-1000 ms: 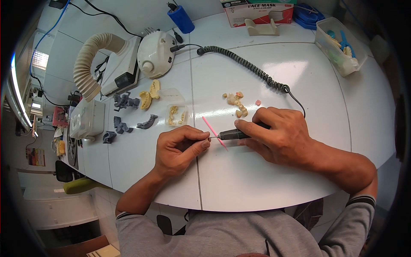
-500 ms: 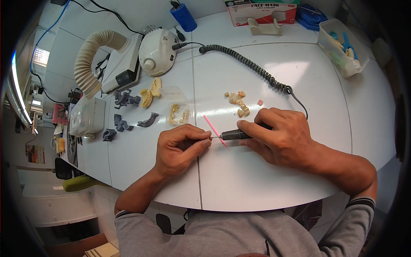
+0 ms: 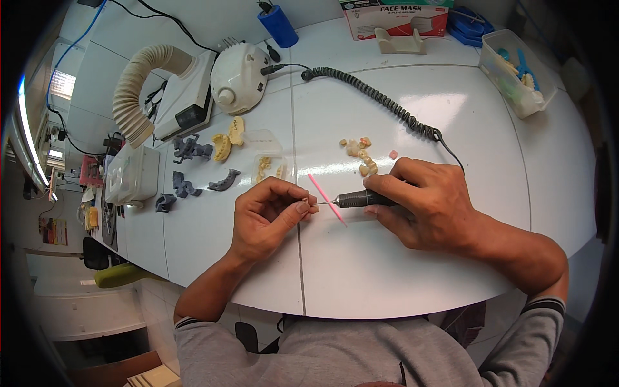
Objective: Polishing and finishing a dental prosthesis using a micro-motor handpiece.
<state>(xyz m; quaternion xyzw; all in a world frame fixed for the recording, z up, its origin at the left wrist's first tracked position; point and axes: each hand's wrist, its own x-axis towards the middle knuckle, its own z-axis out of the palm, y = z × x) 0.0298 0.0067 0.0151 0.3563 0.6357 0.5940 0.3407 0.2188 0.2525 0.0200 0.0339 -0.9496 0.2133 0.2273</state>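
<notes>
My right hand (image 3: pixel 429 203) grips a black rotary handpiece (image 3: pixel 358 199), its thin metal bur pointing left. At the bur's tip, my left hand (image 3: pixel 267 216) pinches a small tooth-coloured piece (image 3: pixel 315 209) between thumb and fingertips, which mostly hide it. A thin pink stick (image 3: pixel 322 192) lies slanted on the table, passing beneath the bur. Just beyond the handpiece sit several tooth-coloured dental pieces (image 3: pixel 354 149) and a small pink bit (image 3: pixel 393 155). Beyond my left hand is an opened clear plastic box (image 3: pixel 278 169) with small tooth pieces inside.
A coiled black cord (image 3: pixel 371 90) runs from the white motor unit (image 3: pixel 238 80) toward my right hand. Grey printed dental parts (image 3: pixel 191 149) and yellow dental casts (image 3: pixel 222 147) lie at left, near a ribbed hose (image 3: pixel 132 90). A clear tub (image 3: pixel 516 77) stands far right.
The handpiece has shifted slightly right, baring more of the bur. My left fingers have turned a little, and the small piece shows more between them.
</notes>
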